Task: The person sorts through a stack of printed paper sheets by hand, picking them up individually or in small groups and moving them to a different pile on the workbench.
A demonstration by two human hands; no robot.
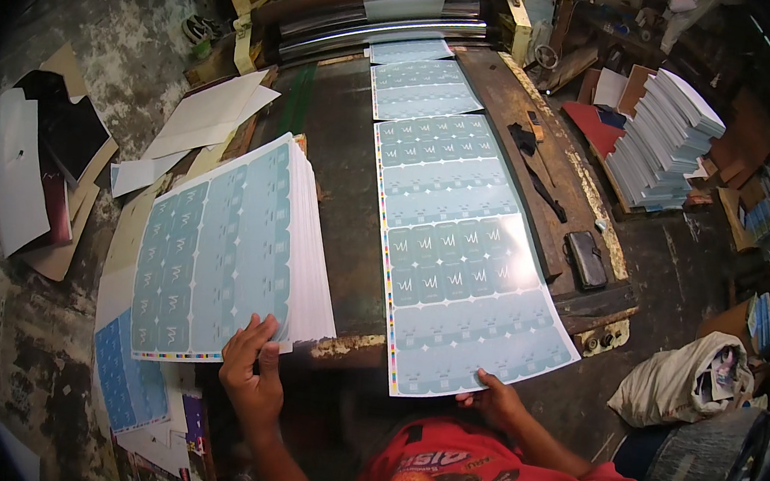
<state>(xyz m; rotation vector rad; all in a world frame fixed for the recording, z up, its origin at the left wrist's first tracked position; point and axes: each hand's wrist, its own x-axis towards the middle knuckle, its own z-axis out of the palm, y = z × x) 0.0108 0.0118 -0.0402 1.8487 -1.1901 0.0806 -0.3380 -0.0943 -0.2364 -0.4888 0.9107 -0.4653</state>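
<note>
My right hand [495, 401] pinches the near edge of a long printed sheet [460, 331], thumb on top and fingers underneath. Pale teal blocks with white line marks cover this sheet, and a coloured strip runs down its left side. It lies on a dark machine bed [337, 208], in line with similar sheets [426, 87] reaching to the rollers. My left hand [255, 362] is at the near right corner of a thick stack of matching printed sheets [217, 252]. Its fingers touch that corner, where the top sheet curls slightly, and the thumb stands apart.
Metal rollers [382, 32] span the far end of the bed. On its right side lie a black pouch [585, 260] and an orange-and-black cutter [533, 125]. Tall paper stacks [663, 142] stand at right, above a white sack [682, 380]. Loose boards [25, 173] lean at left.
</note>
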